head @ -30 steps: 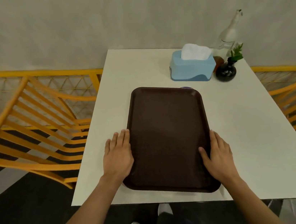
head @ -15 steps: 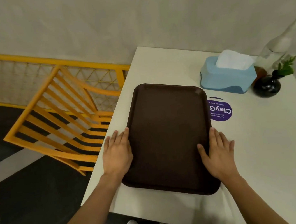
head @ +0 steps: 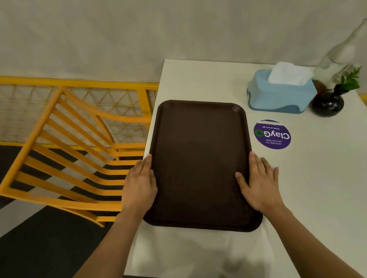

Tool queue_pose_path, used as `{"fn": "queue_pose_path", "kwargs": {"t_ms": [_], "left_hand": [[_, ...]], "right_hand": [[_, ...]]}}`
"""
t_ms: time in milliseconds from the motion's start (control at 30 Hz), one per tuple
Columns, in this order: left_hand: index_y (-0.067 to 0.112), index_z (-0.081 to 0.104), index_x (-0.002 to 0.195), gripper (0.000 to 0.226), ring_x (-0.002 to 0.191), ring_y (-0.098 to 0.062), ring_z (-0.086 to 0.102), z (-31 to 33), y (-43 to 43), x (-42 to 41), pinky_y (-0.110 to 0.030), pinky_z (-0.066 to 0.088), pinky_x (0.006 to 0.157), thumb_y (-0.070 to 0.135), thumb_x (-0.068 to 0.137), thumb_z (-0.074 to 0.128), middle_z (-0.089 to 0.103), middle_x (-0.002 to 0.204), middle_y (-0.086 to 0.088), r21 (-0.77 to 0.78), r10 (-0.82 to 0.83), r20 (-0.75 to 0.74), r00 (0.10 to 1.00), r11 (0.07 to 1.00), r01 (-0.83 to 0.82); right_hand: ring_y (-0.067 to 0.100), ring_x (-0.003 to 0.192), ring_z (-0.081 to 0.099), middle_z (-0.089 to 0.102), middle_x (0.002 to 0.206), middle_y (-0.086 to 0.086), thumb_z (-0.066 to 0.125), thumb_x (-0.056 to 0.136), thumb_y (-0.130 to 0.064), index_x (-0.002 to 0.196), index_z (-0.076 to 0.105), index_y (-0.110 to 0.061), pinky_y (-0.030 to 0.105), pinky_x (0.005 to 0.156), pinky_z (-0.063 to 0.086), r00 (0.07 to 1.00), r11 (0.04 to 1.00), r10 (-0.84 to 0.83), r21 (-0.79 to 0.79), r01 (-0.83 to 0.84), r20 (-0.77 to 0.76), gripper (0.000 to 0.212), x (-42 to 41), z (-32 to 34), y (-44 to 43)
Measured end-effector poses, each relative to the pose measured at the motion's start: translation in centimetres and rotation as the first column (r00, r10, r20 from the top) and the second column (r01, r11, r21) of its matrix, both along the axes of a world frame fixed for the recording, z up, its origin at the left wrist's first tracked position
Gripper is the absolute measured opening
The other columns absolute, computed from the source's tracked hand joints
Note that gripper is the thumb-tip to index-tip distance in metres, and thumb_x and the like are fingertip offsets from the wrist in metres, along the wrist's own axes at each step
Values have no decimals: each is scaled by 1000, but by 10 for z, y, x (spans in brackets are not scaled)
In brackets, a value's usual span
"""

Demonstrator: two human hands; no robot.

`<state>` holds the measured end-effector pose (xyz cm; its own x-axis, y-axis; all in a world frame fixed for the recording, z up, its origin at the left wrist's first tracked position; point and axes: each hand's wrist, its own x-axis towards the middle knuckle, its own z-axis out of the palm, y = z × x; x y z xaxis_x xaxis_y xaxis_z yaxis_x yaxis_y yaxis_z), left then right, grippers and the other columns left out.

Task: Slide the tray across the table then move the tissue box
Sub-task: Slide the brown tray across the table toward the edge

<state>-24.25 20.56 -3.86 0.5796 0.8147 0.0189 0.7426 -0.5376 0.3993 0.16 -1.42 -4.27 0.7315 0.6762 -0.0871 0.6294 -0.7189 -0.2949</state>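
A dark brown tray [head: 200,160] lies flat on the white table [head: 324,190], its left side at the table's left edge. My left hand [head: 140,185] presses flat against the tray's left rim. My right hand [head: 259,181] lies flat on the right rim, thumb on the tray's inside and fingers spread on the table. A light blue tissue box [head: 280,94] with a white tissue sticking out stands at the far right of the table, apart from the tray.
A round purple sticker [head: 272,135] shows on the table between tray and tissue box. A black vase with a green sprig [head: 328,103] and a pale bottle-like figure [head: 341,55] stand beside the box by the wall. An orange chair [head: 68,158] stands left.
The tray has slid left across the table with both hands on its sides, uncovering the purple sticker. The tissue box has stayed in place.
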Motion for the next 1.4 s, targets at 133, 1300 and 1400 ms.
{"fn": "queue_pose_path", "kwargs": {"t_ms": [133,1300,1400], "left_hand": [[18,30,157,55,144,-25,39,-3,-8,-7,-40,36,114,25,104,42,45,154,-9,-83,26,69,997,996,-20],[19,29,157,56,147,-27,34,-2,-17,-3,-44,41,112,26,103,42,42,157,-11,-93,-22,77,997,995,29],[20,28,157,56,148,-25,33,-2,-14,-4,-44,40,111,28,104,41,41,157,-9,-96,-25,68,997,995,32]], "right_hand": [[33,154,10,21,167,8,34,102,-57,162,8,-17,57,121,3,1000,1000,1,13,-1,3,76,-4,-1,-6],[34,150,23,29,164,6,35,100,-64,161,10,-23,57,122,18,999,999,-37,17,38,-25,78,3,-4,-22],[33,150,23,30,164,6,35,100,-62,161,10,-22,57,121,19,999,999,-43,29,43,-10,78,0,-5,-22]]}}
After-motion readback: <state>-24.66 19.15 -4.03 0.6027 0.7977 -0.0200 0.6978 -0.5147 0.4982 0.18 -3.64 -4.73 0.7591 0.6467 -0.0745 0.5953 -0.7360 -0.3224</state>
